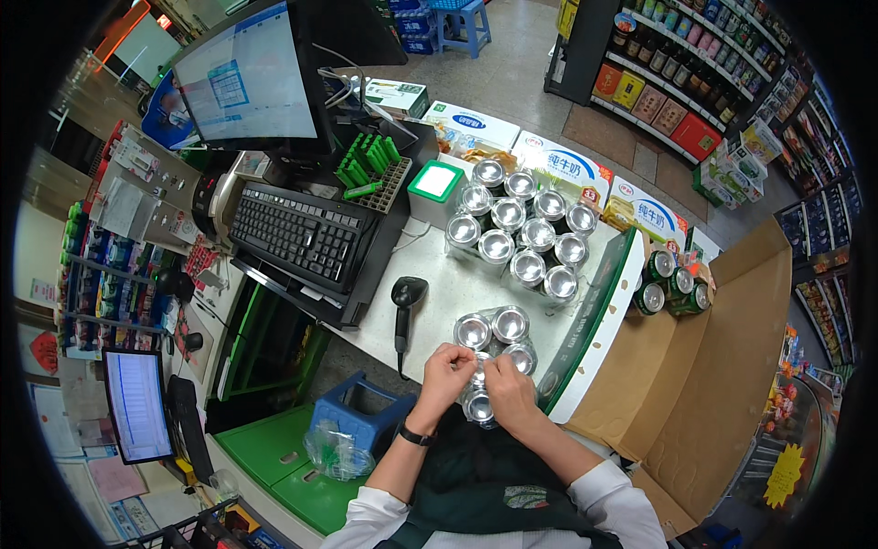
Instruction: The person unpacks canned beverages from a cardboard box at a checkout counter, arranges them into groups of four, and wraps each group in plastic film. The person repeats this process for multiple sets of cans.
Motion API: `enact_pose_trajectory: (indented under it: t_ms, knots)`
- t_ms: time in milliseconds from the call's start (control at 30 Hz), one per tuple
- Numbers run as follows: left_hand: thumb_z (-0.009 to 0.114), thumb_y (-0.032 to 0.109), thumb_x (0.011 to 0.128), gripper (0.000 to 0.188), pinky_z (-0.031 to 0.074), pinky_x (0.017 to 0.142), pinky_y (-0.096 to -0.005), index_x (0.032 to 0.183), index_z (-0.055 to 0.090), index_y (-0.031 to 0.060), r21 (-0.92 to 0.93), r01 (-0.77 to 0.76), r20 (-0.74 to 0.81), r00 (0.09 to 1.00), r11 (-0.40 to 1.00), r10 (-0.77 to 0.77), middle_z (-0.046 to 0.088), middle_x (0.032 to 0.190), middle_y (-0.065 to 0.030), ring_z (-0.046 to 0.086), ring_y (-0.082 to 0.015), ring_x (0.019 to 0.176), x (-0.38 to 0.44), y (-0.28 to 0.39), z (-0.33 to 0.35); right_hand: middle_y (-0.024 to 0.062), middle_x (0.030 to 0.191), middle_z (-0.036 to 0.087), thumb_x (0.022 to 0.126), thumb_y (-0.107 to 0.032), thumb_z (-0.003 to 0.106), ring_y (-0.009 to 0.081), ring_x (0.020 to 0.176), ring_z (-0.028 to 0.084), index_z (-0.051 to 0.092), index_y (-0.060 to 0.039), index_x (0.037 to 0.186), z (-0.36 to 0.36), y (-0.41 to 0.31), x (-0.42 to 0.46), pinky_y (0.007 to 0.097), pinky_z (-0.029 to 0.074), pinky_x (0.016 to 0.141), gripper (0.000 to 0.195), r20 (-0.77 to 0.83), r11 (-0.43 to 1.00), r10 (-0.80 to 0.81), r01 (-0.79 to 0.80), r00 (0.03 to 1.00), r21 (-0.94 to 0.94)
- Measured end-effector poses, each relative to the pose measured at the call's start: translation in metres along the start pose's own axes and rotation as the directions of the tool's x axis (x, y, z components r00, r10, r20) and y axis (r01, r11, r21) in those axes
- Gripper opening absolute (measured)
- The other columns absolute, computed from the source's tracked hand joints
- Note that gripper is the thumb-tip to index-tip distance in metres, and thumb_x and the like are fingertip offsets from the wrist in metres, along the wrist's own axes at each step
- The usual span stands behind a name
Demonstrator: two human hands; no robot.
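A pack of drink cans in clear plastic wrap [511, 325] stands upright on the white counter [429, 312], close to my body, with the silver lids facing up. Over its middle, my left hand [447, 376] has thumb and fingertips pinched together at the film. My right hand [509, 392] bends its fingers onto the film just beside it, covering some of the lids. Farther back on the counter, several more wrapped cans [518, 226] stand in groups. To the right, an open cardboard carton [675, 384] holds several green cans [664, 288] at its far end.
A barcode scanner [406, 309] lies left of the cans. Beyond it are a black keyboard [298, 237], a monitor [247, 75] and a coin tray with green tubes [384, 182]. Milk cartons [555, 161] line the counter's far edge. A blue stool [360, 412] stands below left.
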State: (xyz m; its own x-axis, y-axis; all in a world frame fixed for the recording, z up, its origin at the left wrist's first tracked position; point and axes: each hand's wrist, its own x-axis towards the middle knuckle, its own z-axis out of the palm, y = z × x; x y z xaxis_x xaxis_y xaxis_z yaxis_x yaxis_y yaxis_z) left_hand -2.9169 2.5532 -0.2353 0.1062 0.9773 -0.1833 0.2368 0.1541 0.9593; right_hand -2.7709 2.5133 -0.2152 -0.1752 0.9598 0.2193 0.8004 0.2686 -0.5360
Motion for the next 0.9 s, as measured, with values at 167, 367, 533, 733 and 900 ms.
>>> enact_pose_trajectory:
  t_ms: [167, 367, 533, 733, 900]
  knots:
    - [0.070, 0.003, 0.077, 0.009, 0.051, 0.063, -0.0344, 0.086, 0.068, 0.0034, 0.365, -0.236, -0.065, 0.958, 0.900, 0.278, 0.066, 0.080, -0.0107, 0.064, -0.0262, 0.072, -0.013, 0.017, 0.009, 0.0128, 0.084, 0.051, 0.081, -0.005, 0.060, 0.0285, 0.071, 0.063, 0.056, -0.0024, 0.087, 0.005, 0.000, 0.001, 0.0378, 0.052, 0.050, 0.008, 0.006, 0.998, 0.054, -0.054, 0.999, 0.023]
    - [0.070, 0.003, 0.077, 0.009, 0.051, 0.062, -0.0353, 0.085, 0.068, 0.0028, 0.526, -0.333, -0.091, 0.893, 0.782, 0.441, 0.066, 0.076, -0.0121, 0.064, -0.0290, 0.071, -0.014, 0.027, 0.014, 0.0142, 0.088, 0.057, 0.084, -0.001, 0.062, 0.0321, 0.071, 0.060, 0.060, 0.0001, 0.102, 0.002, 0.004, 0.007, 0.0398, 0.049, 0.063, 0.018, 0.015, 0.896, 0.244, -0.232, 0.970, 0.378]
    - [0.071, 0.001, 0.079, 0.011, 0.051, 0.060, -0.0301, 0.090, 0.069, 0.0005, 0.286, -0.214, -0.122, 0.959, 0.934, 0.258, 0.067, 0.078, -0.0115, 0.066, -0.0220, 0.067, -0.016, 0.022, 0.015, 0.0162, 0.091, 0.058, 0.083, 0.002, 0.062, 0.0343, 0.082, 0.058, 0.057, -0.0001, 0.112, -0.018, 0.015, 0.004, 0.0408, 0.048, 0.070, 0.030, 0.159, 0.802, 0.167, -0.228, 0.973, 0.552]
    - [0.069, -0.001, 0.079, 0.017, 0.052, 0.064, -0.0322, 0.096, 0.071, 0.0022, 0.267, -0.308, 0.089, 0.951, 0.913, 0.295, 0.069, 0.084, -0.0128, 0.068, -0.0263, 0.075, -0.013, 0.023, -0.007, 0.0156, 0.092, 0.058, 0.083, 0.000, 0.062, 0.0362, 0.083, 0.059, 0.059, -0.0040, 0.106, -0.005, 0.021, 0.009, 0.0431, 0.048, 0.070, 0.023, 0.049, 0.868, 0.092, -0.105, 0.995, 0.485]
    - [0.065, -0.004, 0.082, 0.017, 0.050, 0.064, -0.0269, 0.097, 0.072, 0.0016, 0.094, -0.011, 0.200, 0.980, 0.996, -0.008, 0.070, 0.083, -0.0091, 0.065, -0.0144, 0.070, 0.002, 0.023, -0.019, 0.0145, 0.087, 0.058, 0.083, -0.002, 0.062, 0.0353, 0.078, 0.059, 0.059, -0.0054, 0.097, -0.012, 0.022, 0.020, 0.0425, 0.047, 0.067, 0.015, 0.150, 0.844, 0.140, -0.197, 0.979, 0.499]
